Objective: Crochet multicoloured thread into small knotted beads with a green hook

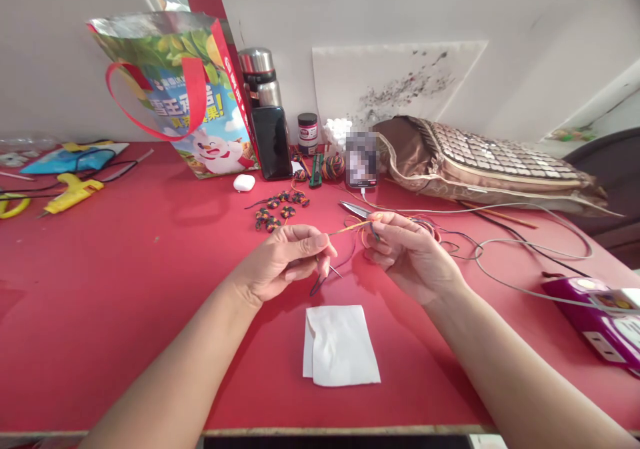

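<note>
A multicoloured yarn (349, 228) runs taut between my two hands, its visible stretch mostly yellow-orange. My left hand (300, 255) pinches one end between thumb and fingers. A dark loop of yarn hangs under it, and a thin metal needle-like piece (335, 271) pokes out beside the fingers. My right hand (407, 245) is closed on the other end, with a small dark bit of yarn at its fingertips. Beyond the hands lie several small knotted yarn pieces (273, 223). The blades of scissors (354, 209) show behind my right hand, their handles hidden.
A folded white tissue (345, 349) lies in front. At the back stand a bag (205, 115), a black phone (271, 143), a steel flask (260, 69) and a yarn ball (333, 167). A glue gun (73, 192) is left; a cable (500, 207) and purple power strip (575, 309) are right.
</note>
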Available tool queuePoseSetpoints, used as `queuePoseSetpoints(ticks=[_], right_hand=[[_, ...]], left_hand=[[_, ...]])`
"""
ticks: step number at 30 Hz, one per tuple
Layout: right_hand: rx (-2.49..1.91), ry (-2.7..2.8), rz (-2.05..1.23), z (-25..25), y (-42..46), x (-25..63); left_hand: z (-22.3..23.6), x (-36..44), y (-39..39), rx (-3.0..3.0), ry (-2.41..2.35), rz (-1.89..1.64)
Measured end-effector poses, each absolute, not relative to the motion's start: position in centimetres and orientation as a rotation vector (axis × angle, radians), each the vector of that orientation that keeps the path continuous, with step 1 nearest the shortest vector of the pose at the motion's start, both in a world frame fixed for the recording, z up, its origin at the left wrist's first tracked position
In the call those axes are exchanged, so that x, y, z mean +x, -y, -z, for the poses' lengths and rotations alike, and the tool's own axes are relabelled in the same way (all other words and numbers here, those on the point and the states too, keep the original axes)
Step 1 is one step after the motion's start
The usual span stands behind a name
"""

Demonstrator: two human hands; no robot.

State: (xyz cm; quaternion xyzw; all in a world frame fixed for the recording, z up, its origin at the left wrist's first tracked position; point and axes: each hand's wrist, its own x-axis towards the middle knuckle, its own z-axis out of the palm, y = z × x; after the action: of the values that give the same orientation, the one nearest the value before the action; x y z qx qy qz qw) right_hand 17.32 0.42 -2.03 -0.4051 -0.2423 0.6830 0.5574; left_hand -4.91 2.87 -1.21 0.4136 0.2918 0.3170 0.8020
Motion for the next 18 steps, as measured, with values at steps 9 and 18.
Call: queuePoseSetpoints(ticks=[9,18], right_hand=[[-0.979,0.693,-1.573,2.0,-0.1,16.4],[-0.94,0.736,-1.594,2.1,0.5,15.7]], left_hand=[[0.5,-5.0,-2.3,0.707,-0.288,-0.783],[1.9,-3.2,-1.7,1.255,-0.887,-0.94]])
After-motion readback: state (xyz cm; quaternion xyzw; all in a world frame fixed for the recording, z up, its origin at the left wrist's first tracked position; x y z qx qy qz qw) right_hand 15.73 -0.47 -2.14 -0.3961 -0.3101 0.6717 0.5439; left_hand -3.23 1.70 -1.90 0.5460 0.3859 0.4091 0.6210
